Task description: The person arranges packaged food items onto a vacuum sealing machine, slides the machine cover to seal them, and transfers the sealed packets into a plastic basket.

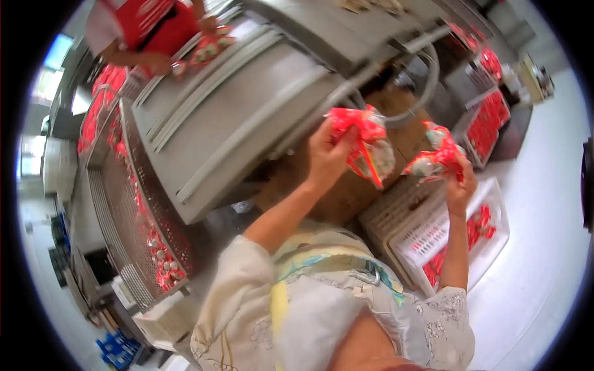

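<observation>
My left hand (329, 153) grips a red-and-clear plastic packet (378, 154) with pale contents, thumb across its red upper part. A similar red-and-clear packet (438, 153) is pinched by its lower right end in my right hand (461, 185). The two packets are held up side by side, a small gap apart, above the floor beside the metal table. Below my right hand stands a white plastic crate (500, 226) with several red packets (479, 226) inside. What exactly is in the packets cannot be made out.
A steel table (247, 111) with raised rails lies ahead and left. On its far side a person in a red apron (151, 28) handles similar packets. A perforated metal trough (117, 216) runs along the left with red packets. More filled crates (486, 127) stand at right.
</observation>
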### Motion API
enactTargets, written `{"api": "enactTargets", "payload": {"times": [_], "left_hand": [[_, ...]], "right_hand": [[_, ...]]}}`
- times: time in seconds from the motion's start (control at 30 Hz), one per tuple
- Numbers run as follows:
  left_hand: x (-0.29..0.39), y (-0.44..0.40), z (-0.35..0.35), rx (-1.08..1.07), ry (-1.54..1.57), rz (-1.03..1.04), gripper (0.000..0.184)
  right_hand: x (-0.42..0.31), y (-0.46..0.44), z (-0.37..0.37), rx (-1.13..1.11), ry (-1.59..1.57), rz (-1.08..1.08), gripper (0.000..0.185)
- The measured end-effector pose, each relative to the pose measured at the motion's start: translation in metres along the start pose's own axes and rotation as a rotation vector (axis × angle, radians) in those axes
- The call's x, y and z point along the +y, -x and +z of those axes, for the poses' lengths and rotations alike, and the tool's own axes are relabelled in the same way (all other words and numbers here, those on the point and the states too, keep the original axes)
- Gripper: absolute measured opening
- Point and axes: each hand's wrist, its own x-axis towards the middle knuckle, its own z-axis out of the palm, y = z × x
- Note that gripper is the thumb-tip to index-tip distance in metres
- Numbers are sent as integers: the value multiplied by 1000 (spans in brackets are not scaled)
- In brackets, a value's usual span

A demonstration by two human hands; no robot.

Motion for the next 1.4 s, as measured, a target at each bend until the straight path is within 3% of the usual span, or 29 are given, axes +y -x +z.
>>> {"api": "enactTargets", "payload": {"times": [0.07,0.2,0.33,0.43,0.63,0.7,0.83,0.97,1.0,1.07,1.17,1.2,1.23,1.33,1.4], "left_hand": [[30,-32,-72,75,-216,147,15],[64,-89,-197,314,-681,214,14],[78,-123,-279,466,-1099,284,19],[84,-139,-308,507,-1272,178,24],[55,-171,-324,486,-1348,58,28],[49,-180,-315,465,-1379,-87,29],[34,-196,-287,579,-1458,-63,55],[38,-199,-266,640,-1462,-59,80],[40,-196,-268,631,-1454,-49,84],[38,-186,-290,523,-1056,-45,75],[42,-170,-314,467,-675,39,63],[45,-166,-318,468,-584,86,59],[58,-163,-313,500,-521,39,44],[64,-158,-333,623,-689,30,44],[77,-160,-333,660,-890,-16,41]], "right_hand": [[-58,-43,74,-171,-211,8,21],[-106,-105,222,-364,-521,5,18],[-127,-150,334,-519,-416,2,16],[-122,-169,405,-573,-335,-79,20],[-129,-193,463,-759,-134,-183,25],[-118,-197,476,-753,-60,-268,33],[-110,-201,487,-574,-101,-347,67],[-97,-199,507,-570,-406,-168,105],[-90,-203,512,-588,-515,-115,101],[-75,-208,525,-625,-733,-4,94],[-49,-221,541,-632,-1181,432,84],[-40,-223,545,-637,-1163,477,83],[-39,-226,544,-705,-1206,532,83],[-33,-245,533,-981,-1125,662,79],[-39,-247,534,-1005,-1072,667,73]]}}
